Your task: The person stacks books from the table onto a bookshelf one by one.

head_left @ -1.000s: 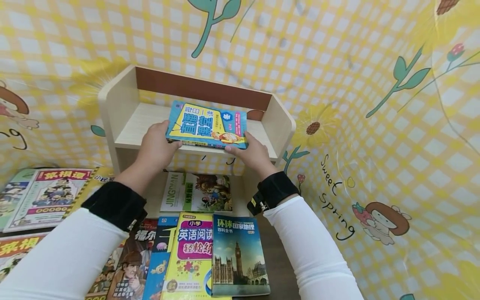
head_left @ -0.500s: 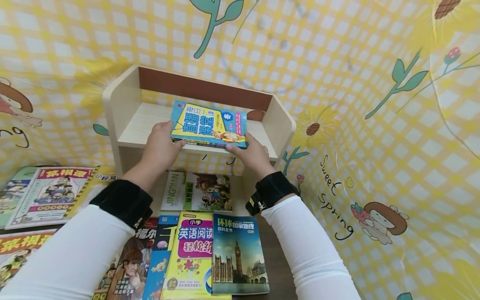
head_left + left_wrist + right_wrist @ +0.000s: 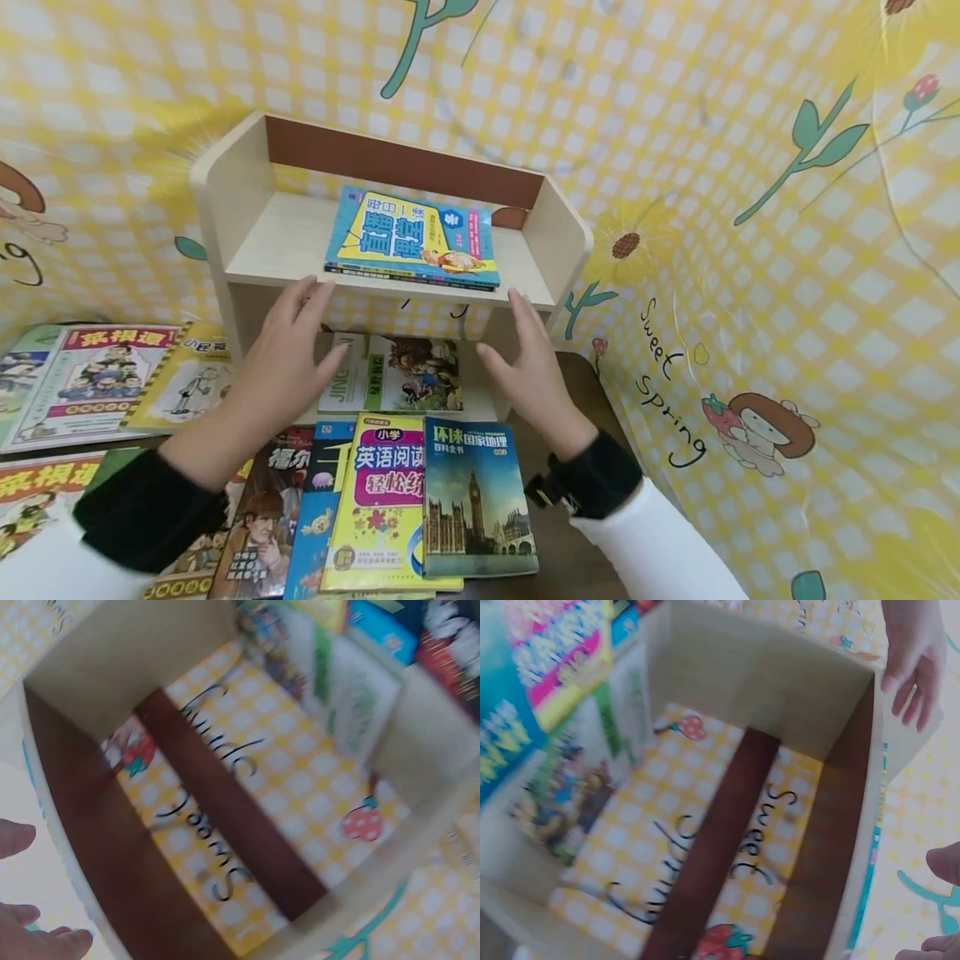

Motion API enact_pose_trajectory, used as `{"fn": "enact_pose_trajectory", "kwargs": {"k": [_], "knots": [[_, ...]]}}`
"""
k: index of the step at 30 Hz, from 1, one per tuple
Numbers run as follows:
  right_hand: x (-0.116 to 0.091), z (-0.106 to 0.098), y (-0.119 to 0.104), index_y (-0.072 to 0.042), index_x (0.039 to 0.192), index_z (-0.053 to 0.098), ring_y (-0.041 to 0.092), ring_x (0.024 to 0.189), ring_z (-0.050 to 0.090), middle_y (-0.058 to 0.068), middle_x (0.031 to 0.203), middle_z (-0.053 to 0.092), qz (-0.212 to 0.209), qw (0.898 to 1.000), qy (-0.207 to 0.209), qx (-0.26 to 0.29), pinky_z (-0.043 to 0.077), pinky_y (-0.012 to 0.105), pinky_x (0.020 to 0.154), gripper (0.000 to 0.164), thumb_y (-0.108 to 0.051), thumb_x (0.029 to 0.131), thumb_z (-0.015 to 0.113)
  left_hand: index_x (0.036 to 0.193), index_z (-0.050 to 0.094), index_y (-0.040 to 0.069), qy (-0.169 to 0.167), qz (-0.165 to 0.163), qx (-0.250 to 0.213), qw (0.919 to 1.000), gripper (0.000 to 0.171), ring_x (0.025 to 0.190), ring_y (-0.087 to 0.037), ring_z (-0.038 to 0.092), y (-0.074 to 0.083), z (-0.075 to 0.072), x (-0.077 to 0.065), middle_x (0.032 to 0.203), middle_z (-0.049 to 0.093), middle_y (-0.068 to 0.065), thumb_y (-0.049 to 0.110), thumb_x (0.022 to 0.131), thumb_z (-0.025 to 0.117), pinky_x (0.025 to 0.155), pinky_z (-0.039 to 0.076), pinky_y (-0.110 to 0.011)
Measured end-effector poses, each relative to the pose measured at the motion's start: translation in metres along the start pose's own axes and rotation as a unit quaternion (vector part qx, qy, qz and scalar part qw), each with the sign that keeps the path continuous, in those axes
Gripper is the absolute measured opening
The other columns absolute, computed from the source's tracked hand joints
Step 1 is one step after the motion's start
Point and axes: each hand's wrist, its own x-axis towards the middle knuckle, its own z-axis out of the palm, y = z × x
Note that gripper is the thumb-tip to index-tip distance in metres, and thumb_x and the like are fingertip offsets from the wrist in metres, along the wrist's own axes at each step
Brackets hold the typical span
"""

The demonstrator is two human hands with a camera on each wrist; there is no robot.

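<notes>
A small stack of blue and yellow books (image 3: 412,237) lies flat on the upper board of a pale wooden shelf (image 3: 243,179), its front edge near the board's front. My left hand (image 3: 281,362) hovers below and left of the stack, fingers extended, holding nothing. On the other side, my right hand (image 3: 534,371) is likewise apart from the books, thumb and fingers spread, just in front of the shelf. Fingertips (image 3: 64,941) of the left hand show at the edge of the left wrist view. The right wrist view catches the left hand (image 3: 915,656) beyond the shelf.
On the lower level lies a green-and-white book (image 3: 416,375). In front are a Big Ben cover book (image 3: 480,508), a yellow English reader (image 3: 375,533) and a dark detective book (image 3: 258,533). More comic books (image 3: 112,375) lie at left. Checked cloth (image 3: 750,250) surrounds the shelf.
Both hands have let go of the book stack and drawn back toward me and apart. The stack stays on the upper board.
</notes>
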Motion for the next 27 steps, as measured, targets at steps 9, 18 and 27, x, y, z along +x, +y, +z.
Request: {"fn": "enact_pose_trajectory", "kwargs": {"k": [9, 18, 27], "knots": [[-0.067, 0.001, 0.053, -0.012, 0.155, 0.019, 0.031, 0.145, 0.018, 0.011, 0.159, 0.019, 0.074, 0.997, 0.027, 0.022, 0.025, 0.057, 0.112, 0.074, -0.017, 0.095, 0.063, 0.149, 0.03, -0.001, -0.032, -0.018, 0.013, 0.9992, 0.081, 0.127, -0.055, 0.034, -0.025, 0.017, -0.065, 0.149, 0.025, -0.03, 0.008, 0.081, 0.074, 0.087, 0.042, -0.069], [-0.112, 0.025, 0.109, -0.002, 0.152, 0.023, 0.049, 0.137, 0.027, 0.026, 0.152, 0.028, 0.245, 0.969, -0.033, -0.016, 0.032, 0.065, 0.103, 0.078, -0.021, 0.091, 0.067, 0.148, 0.031, -0.001, -0.134, -0.076, -0.012, 0.9879, 0.08, 0.124, -0.052, 0.04, -0.022, 0.057, -0.107, 0.148, 0.028, -0.029, 0.011, 0.083, 0.075, 0.085, 0.051, -0.057], [-0.143, 0.056, 0.139, 0.012, 0.148, 0.015, 0.058, 0.131, 0.024, 0.04, 0.147, 0.022, 0.357, 0.914, -0.185, 0.061, 0.032, 0.066, 0.101, 0.082, -0.02, 0.091, 0.065, 0.146, 0.036, -0.001, -0.193, -0.112, -0.042, 0.9739, 0.078, 0.129, -0.054, 0.035, -0.013, 0.084, -0.13, 0.147, 0.029, -0.028, 0.013, 0.081, 0.077, 0.089, 0.048, -0.059]]}}
